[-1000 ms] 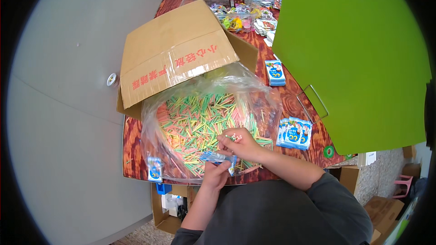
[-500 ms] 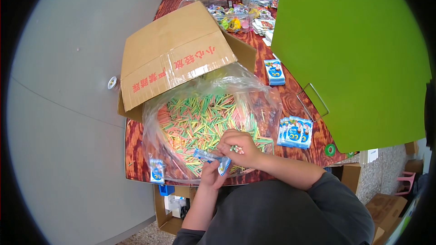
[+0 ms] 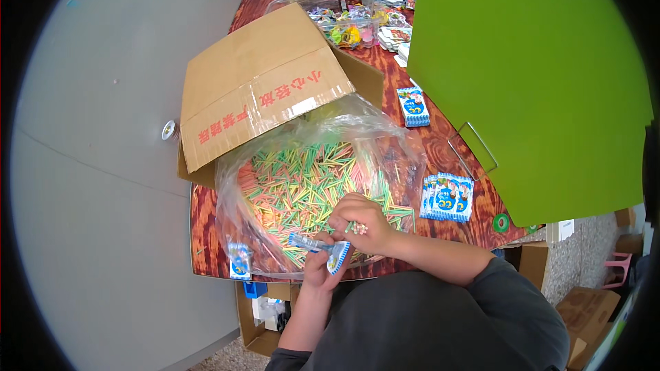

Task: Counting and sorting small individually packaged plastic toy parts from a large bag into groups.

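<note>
My left hand (image 3: 316,269) pinches a small blue-and-white packet (image 3: 337,258), tilted, its wider end turned toward me. Close above it, my right hand (image 3: 369,221) is curled around a small bundle of thin candy sticks (image 3: 357,228), whose ends poke out of the fist. The right fingertips are close to the packet; whether they touch it is hidden. Beneath both hands spreads a heap of green, yellow and pink candy sticks (image 3: 302,178) in a clear plastic bag (image 3: 402,154). The bag's mouth opens out from a cardboard box (image 3: 258,75) lying on its side.
Flat packets (image 3: 447,197) lie fanned on the wood-patterned table (image 3: 206,227), with a packet stack (image 3: 413,107) farther back. Another packet (image 3: 239,261) is at the near left edge. A green panel (image 3: 529,96) with a wire handle stands right. Clear tubs (image 3: 344,24) sit behind.
The packet in my left hand has turned slightly, and its near end looks wider. My right hand stays nearly in place with its bundle of sticks.
</note>
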`<state>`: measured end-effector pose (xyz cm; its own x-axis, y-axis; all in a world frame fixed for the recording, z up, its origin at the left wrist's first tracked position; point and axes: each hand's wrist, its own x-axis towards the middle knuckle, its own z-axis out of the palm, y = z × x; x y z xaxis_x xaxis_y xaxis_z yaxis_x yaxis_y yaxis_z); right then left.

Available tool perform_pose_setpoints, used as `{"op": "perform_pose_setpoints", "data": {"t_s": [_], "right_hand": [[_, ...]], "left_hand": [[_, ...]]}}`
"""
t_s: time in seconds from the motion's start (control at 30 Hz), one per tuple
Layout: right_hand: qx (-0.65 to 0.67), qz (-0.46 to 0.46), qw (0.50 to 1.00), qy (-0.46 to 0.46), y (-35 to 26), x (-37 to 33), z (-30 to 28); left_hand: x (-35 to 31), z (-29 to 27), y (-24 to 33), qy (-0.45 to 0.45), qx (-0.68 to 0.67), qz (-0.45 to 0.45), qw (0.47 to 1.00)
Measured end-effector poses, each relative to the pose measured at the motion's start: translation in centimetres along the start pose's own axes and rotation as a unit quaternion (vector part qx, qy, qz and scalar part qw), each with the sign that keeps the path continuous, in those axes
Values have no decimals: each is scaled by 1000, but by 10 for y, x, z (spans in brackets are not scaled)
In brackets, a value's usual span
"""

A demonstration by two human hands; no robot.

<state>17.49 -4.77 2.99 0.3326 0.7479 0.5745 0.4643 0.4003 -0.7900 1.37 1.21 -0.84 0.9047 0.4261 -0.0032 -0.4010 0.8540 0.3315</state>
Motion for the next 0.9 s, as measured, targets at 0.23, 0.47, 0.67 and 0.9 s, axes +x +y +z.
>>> {"op": "perform_pose_setpoints", "data": {"t_s": [0.23,0.47,0.67,0.9], "right_hand": [[-24,-26,999,11,1,3,-5],[-60,-27,998,-3,0,1,-11],[-57,-5,998,-6,2,-4,-5],[-60,10,998,22,3,-5,-2]], "left_hand": [[1,21,10,74,336,160,925],[-10,111,32,-98,878,266,386],[-5,90,18,-116,899,198,374],[-3,99,14,-114,911,212,335]]}}
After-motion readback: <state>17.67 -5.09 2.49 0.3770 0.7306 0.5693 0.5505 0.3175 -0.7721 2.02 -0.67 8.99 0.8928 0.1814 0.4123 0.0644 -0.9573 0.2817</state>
